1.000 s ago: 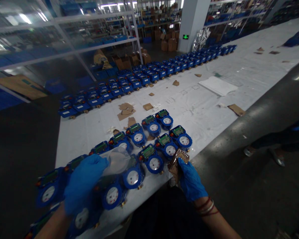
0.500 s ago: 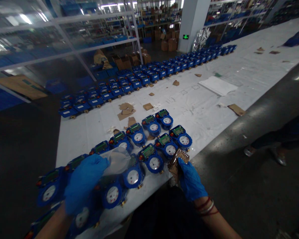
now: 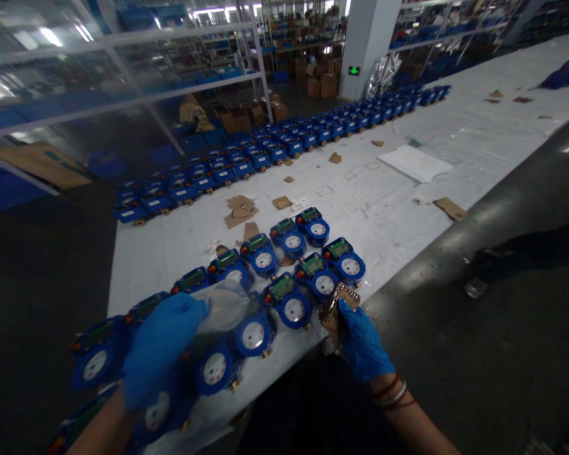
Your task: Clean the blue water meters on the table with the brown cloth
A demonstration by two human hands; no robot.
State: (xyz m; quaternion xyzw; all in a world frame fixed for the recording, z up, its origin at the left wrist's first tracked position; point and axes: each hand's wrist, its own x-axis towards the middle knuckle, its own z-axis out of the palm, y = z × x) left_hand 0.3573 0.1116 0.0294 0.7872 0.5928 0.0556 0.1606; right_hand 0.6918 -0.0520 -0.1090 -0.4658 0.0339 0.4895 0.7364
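Note:
Both my hands wear blue gloves. My left hand (image 3: 159, 347) is closed on a clear plastic bag (image 3: 225, 306), held over blue water meters (image 3: 289, 303) that lie in two rows on the white table (image 3: 384, 215). My right hand (image 3: 360, 344) grips a crumpled brown and shiny wrapper (image 3: 336, 306) at the table's near edge, just right of the nearest meters. Each meter has a white round dial and a small green display.
A long line of more blue meters (image 3: 275, 151) runs along the table's far edge. Cardboard scraps (image 3: 239, 212) and a white folded sheet (image 3: 415, 163) lie on the table. A person's feet (image 3: 483, 278) stand on the dark floor at right. Shelving and boxes fill the background.
My hands have hardly moved. The person at the right has stepped, so their feet and legs have shifted.

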